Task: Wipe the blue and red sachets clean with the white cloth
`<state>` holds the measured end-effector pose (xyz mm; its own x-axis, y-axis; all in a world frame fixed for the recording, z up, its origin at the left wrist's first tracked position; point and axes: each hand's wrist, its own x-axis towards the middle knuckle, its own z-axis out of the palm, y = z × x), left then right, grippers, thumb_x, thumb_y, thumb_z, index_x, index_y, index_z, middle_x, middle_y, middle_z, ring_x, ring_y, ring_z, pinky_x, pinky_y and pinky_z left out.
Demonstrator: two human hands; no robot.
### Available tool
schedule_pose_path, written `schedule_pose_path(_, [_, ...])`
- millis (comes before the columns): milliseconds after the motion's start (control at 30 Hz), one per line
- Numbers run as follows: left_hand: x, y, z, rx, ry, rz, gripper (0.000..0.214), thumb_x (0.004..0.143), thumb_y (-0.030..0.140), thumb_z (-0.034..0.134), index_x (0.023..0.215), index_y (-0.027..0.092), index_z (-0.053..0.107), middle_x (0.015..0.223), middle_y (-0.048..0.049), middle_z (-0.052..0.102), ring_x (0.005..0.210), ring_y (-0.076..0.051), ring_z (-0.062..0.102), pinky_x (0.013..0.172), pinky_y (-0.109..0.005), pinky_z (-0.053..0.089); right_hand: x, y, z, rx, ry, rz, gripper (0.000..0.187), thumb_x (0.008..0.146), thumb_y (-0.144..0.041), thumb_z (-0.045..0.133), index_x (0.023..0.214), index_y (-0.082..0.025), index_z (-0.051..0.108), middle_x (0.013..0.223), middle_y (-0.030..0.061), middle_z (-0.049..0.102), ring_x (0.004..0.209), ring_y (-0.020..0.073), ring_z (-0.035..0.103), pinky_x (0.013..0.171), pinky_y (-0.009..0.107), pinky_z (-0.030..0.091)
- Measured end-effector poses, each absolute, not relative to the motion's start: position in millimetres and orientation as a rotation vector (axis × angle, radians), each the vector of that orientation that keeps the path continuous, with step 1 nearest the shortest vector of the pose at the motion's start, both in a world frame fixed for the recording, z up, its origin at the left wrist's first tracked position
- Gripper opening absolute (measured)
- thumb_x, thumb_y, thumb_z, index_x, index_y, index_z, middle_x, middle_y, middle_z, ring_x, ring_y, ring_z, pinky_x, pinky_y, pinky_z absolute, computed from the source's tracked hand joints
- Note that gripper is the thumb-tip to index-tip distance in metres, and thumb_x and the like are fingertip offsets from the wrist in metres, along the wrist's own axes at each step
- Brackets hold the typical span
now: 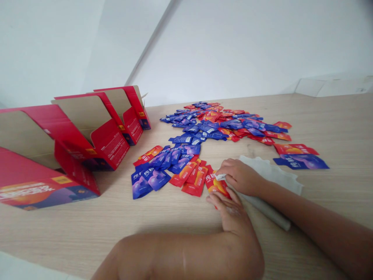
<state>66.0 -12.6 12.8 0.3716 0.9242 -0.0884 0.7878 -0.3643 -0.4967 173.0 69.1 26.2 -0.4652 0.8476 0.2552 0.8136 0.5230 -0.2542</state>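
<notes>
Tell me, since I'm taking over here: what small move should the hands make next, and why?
Probably slide the cloth across the sachet once more. The right hand pinches a white cloth against a red sachet, while the left hand holds that sachet down on the table, so it seems ready for wiping.

Red sachets carry an orange flare — blue ones a violet swirl. At nine o'clock, cartons show glossy red outside, plain tan inside, with yellow labels — at four o'clock, a white cloth lies on pale streaked wood.
</notes>
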Motion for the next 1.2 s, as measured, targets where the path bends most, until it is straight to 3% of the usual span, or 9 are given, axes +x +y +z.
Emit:
schedule_pose_path(500, [69.5, -11.5, 6.6, -2.265, -1.605, 0.333, 0.048, 0.082, 0.008, 0.037, 0.13, 0.012, 0.043, 0.116, -0.0225, 0.059, 0.105, -0.031, 0.057, 0.095, -0.057, 0.035, 171.6, 67.9, 25.6, -1.38, -2.401, 0.133, 0.03, 0.077, -0.008, 0.043, 0.091, -0.019, 0.066, 0.086, 0.0061, 0.06, 0.084, 0.0185, 0.05, 0.076, 0.031, 0.034])
schedule_pose_path(933, [70.6, -11.2, 2.5, -2.257, -1.618, 0.26, 0.046, 0.083, 0.01, 0.04, 0.128, 0.009, 0.045, 0.115, -0.0252, 0.059, 0.106, -0.033, 0.056, 0.095, -0.057, 0.036, 169.1, 65.1, 28.4, -1.337, -2.416, 0.134, 0.031, 0.075, -0.007, 0.043, 0.092, -0.018, 0.066, 0.084, 0.0065, 0.059, 0.083, 0.019, 0.049, 0.075, 0.032, 0.034])
schedule_pose_path(1200, [74.4, -8.9, -8.1, -2.253, -1.735, 0.174, 0.041, 0.08, 0.003, 0.037, 0.116, 0.003, 0.056, 0.117, -0.0261, 0.058, 0.11, -0.034, 0.052, 0.097, -0.058, 0.033, 158.8, 52.8, 37.1, -1.087, -2.466, 0.266, 0.033, 0.07, -0.006, 0.044, 0.09, -0.018, 0.067, 0.085, 0.007, 0.06, 0.082, 0.0195, 0.05, 0.075, 0.033, 0.036])
